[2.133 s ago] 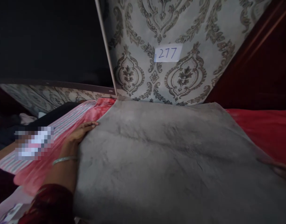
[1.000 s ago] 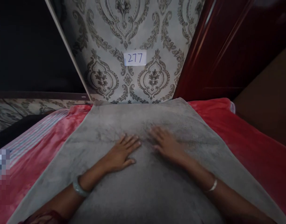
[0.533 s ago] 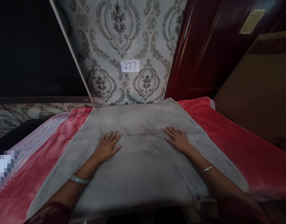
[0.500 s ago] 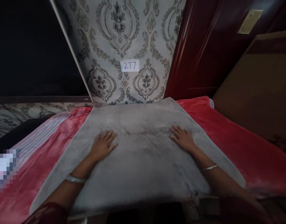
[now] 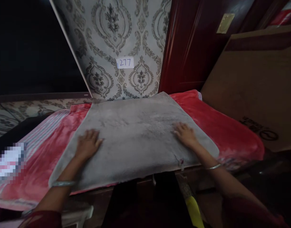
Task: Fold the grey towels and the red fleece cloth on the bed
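A grey plush blanket [image 5: 126,142] lies spread out flat, with a few darker brushed patches and slight creases. My left hand [image 5: 88,144] rests palm down on its left part, fingers apart. On the right part, my right hand [image 5: 185,134] also lies flat with its fingers stretched; it is slightly blurred. Beneath the grey blanket is a red cloth [image 5: 207,117] that sticks out on both sides. A small tag [image 5: 182,162] shows at the near edge of the grey blanket.
Behind stands a patterned wall with a paper label [image 5: 125,62] reading 277. A dark screen [image 5: 36,47] is at the left. To the right are a dark red door [image 5: 183,47] and a large cardboard box [image 5: 259,82]. Something yellow [image 5: 194,210] shows below the near edge.
My left hand has moved left and toward me across the grey blanket. My right hand remains on its right part, nearer the side edge. The view has shifted to the right and down.
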A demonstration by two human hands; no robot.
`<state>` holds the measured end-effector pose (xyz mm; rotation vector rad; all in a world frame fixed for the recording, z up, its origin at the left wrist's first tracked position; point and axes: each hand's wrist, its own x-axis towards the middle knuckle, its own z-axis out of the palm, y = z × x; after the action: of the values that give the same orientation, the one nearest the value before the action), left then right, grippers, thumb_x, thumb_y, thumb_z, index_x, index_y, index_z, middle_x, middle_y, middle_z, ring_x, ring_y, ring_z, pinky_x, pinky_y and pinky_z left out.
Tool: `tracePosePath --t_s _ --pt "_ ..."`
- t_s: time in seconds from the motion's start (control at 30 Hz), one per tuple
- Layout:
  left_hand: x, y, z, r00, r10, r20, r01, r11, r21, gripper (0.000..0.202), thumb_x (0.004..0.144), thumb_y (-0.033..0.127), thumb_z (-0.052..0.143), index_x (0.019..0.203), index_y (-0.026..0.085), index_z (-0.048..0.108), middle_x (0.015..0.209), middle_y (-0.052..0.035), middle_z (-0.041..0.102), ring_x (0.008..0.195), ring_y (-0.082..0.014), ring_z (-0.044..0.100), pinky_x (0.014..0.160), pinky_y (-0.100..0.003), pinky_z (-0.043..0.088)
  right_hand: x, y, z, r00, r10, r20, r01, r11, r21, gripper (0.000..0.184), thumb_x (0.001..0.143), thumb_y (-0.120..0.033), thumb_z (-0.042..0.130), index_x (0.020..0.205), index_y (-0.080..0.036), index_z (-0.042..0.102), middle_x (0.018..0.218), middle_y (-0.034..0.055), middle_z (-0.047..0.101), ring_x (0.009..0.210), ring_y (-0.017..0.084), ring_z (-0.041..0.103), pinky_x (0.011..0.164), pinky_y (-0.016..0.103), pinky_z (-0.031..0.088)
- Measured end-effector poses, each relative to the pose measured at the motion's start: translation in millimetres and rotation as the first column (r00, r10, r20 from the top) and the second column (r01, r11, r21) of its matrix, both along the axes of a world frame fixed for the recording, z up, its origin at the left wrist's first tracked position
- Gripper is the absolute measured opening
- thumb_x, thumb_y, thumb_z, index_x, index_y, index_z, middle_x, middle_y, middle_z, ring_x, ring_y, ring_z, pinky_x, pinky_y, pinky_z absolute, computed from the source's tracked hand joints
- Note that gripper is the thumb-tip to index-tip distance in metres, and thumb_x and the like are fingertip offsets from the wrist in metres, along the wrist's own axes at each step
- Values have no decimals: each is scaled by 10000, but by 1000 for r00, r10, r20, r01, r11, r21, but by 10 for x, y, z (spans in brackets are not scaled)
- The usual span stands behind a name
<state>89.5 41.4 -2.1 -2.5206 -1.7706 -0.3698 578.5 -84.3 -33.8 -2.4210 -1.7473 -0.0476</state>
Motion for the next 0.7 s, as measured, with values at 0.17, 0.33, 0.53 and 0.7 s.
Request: tracePosePath --t_s 0.17,0.33,0.53,0.7 --pt "524 -371 -266 961 -250 -114 236 963 -129 595 970 495 388 1515 257 409 1613 -88 314 1506 -331 222 1186 -601 202 -761 -59 -164 961 276 -14 -275 955 -107 583 1012 -542 283 1560 -345 307 1643 25 231 1500 328 199 1160 601 228" --pt "494 -475 -310 966 -212 -147 196 974 -117 614 996 519 274 1536 242 368 1612 -81 323 1507 -289 233 1203 -540 197 -508 -170 -205 973 231 -14 -231 964 -132 614 1013 -559 256 1577 -317 269 1648 17 209 1509 276 189 1188 519 223" --pt "259 -458 -263 971 -53 -232 30 994 -102 648 972 518 288 1543 218 351 1620 -100 302 1502 -324 234 1177 -587 210 143 -499 -224 991 -124 41 128 985 -120 626 1013 -541 241 1570 -262 300 1642 39 231 1502 286 211 1183 536 229" --pt "-402 -462 -391 983 136 -124 -141 989 -31 655 952 482 245 1548 228 341 1640 -99 254 1488 -360 247 1128 -642 270 545 -745 -314 955 -288 73 293 953 -79 623 1009 -531 245 1558 -249 332 1630 51 272 1486 283 255 1173 510 271"
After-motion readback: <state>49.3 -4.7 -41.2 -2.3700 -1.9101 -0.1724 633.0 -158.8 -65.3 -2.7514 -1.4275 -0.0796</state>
